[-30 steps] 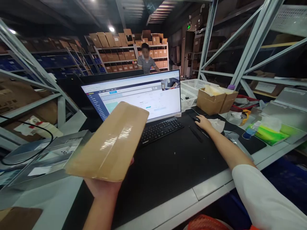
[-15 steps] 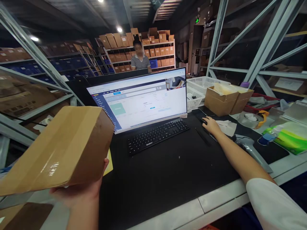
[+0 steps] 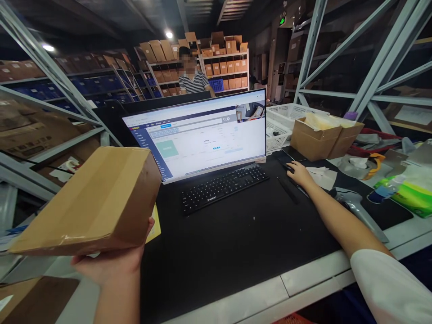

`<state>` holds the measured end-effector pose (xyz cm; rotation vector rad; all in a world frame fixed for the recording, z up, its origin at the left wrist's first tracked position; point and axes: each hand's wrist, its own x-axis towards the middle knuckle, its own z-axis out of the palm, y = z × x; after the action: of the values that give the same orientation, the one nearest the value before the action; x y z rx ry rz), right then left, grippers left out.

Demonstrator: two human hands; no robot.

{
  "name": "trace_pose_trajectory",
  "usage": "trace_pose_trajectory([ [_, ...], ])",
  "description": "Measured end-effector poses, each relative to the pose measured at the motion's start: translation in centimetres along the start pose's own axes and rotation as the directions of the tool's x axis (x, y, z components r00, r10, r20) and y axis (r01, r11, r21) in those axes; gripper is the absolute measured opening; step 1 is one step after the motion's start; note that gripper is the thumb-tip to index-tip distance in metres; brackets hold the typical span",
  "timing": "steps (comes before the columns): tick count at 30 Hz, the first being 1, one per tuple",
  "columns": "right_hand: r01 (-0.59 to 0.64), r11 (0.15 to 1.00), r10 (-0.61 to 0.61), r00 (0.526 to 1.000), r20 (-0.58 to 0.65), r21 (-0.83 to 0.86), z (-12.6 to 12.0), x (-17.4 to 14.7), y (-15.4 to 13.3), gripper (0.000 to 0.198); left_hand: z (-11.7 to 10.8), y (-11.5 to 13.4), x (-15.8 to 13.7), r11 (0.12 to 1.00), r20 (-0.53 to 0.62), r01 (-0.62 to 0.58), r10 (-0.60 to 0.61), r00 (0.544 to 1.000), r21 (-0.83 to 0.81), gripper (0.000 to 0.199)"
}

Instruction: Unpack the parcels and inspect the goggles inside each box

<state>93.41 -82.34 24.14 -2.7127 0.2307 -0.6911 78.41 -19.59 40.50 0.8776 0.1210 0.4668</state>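
Note:
A taped brown cardboard box (image 3: pixel 91 198) rests tilted on my left hand (image 3: pixel 114 263), which grips it from below with the fingers partly hidden. On the right, my right hand (image 3: pixel 301 174) is closed over a black computer mouse (image 3: pixel 286 167), mostly covered by the palm and fingers. Between the hands lies a black keyboard (image 3: pixel 222 188) in front of a lit monitor (image 3: pixel 202 139) showing a web page. A yellow sheet (image 3: pixel 154 227) pokes out beside the held box.
Right of the mouse lie a white paper (image 3: pixel 322 177), a grey barcode scanner (image 3: pixel 359 209), a tape dispenser (image 3: pixel 362 166) and a bottle (image 3: pixel 384 191). Open cardboard boxes (image 3: pixel 313 139) and white baskets (image 3: pixel 278 139) stand behind. Another box (image 3: pixel 40 297) sits lower left. A person (image 3: pixel 193 81) stands beyond the monitor.
The held box has tilted slightly and its near left corner has shifted up and right. My right hand stays on the mouse. The person behind the monitor has shifted left.

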Motion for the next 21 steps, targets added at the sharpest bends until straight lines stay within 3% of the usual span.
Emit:
trace_pose_trajectory([
  [3, -0.012, 1.000, 0.012, 1.000, -0.014, 0.004, 0.12, 0.03, 0.15, 0.051, -0.49, -0.17, 0.31, 0.992, 0.129, -0.126, 0.123, 0.984, 0.015, 0.053],
  [5, -0.009, 1.000, 0.009, 1.000, -0.020, 0.008, 0.16, 0.04, 0.21, 0.051, -0.75, -0.19, 0.47, 0.992, 0.155, -0.125, 0.122, 0.980, 0.008, 0.052],
  [10, 0.013, 1.000, -0.013, 1.000, -0.023, 0.012, 0.22, 0.07, 0.31, 0.050, -0.67, -0.14, 0.29, 0.992, 0.157, -0.123, 0.123, 0.980, -0.009, 0.049],
  [16, 0.023, 1.000, -0.022, 0.999, -0.036, 0.006, 0.40, 0.18, 0.36, 0.050, -0.55, -0.77, 0.25, 0.985, 0.122, -0.073, 0.092, 0.988, -0.155, 0.046],
  [21, 0.026, 1.000, -0.026, 0.999, -0.042, -0.003, 0.41, 0.33, 0.30, 0.048, -0.72, -0.72, 0.67, 0.991, 0.105, -0.057, 0.070, 0.992, -0.123, 0.049],
])
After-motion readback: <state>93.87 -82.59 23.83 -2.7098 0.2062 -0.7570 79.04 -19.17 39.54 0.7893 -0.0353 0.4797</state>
